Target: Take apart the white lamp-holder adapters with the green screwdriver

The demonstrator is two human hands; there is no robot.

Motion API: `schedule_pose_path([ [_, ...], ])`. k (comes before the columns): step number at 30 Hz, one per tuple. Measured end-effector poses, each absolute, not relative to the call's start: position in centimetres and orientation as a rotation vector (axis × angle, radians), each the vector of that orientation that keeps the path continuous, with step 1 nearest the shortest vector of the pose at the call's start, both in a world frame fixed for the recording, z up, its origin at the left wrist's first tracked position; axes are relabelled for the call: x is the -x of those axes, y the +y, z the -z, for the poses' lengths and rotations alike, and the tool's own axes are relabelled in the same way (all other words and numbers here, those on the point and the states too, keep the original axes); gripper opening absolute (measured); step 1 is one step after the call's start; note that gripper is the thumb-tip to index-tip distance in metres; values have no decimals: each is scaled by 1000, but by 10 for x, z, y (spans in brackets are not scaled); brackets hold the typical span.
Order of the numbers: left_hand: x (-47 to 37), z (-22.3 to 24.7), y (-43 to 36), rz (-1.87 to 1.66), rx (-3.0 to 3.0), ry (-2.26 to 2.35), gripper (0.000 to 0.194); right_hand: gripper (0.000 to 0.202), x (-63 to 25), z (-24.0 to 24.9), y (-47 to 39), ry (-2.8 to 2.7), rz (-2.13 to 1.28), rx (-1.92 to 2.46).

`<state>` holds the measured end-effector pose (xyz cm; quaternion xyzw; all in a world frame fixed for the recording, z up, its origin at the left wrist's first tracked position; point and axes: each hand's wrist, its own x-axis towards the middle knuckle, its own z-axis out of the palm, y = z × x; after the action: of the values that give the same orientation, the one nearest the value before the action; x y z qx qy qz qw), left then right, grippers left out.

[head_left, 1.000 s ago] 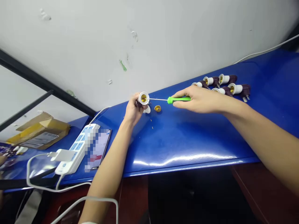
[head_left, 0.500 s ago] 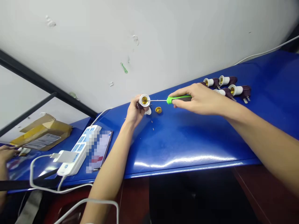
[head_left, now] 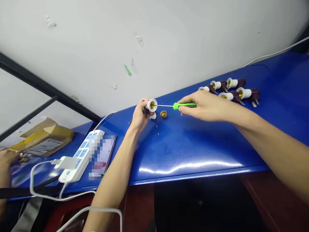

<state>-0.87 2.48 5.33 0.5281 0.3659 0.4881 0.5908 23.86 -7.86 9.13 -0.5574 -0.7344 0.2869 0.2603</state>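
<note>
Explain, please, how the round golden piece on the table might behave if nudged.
The round golden piece would probably slide, as the table looks glossy. Its metallic sheen suggests stiffness; its circular rim means it might roll if tipped.

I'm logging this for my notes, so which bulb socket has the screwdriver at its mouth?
The bulb socket in the left hand: the screwdriver, gripped by the right hand, reaches its opening. The other five sockets lie on the blue table.

2 arms (head_left: 116, 174) extd fwd; L grip (head_left: 140, 116) & R grip (head_left: 202, 106) curled.
</note>
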Motion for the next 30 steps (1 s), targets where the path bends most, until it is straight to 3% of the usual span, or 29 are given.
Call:
schedule_pose_path([
  [10,3,-51,23,-1155,-1362,868,26,44,-248,-85,-72,-1930,-1112,1492],
  [13,3,-52,21,-1158,-1363,872,29,30,-248,-85,-72,-1884,-1158,1445],
  [15,3,-53,20,-1169,-1358,883,29,24,-247,-84,-72,-1883,-1058,1437],
  [20,4,-52,20,-1149,-1378,905,25,29,-242,-77,-69,-1942,-526,1429],
  [26,2,-52,20,-1188,-1367,881,26,41,-238,-80,-73,-2127,-818,1533],
  [30,3,-52,22,-1202,-1352,866,24,21,-241,-73,-67,-2098,-626,1477],
])
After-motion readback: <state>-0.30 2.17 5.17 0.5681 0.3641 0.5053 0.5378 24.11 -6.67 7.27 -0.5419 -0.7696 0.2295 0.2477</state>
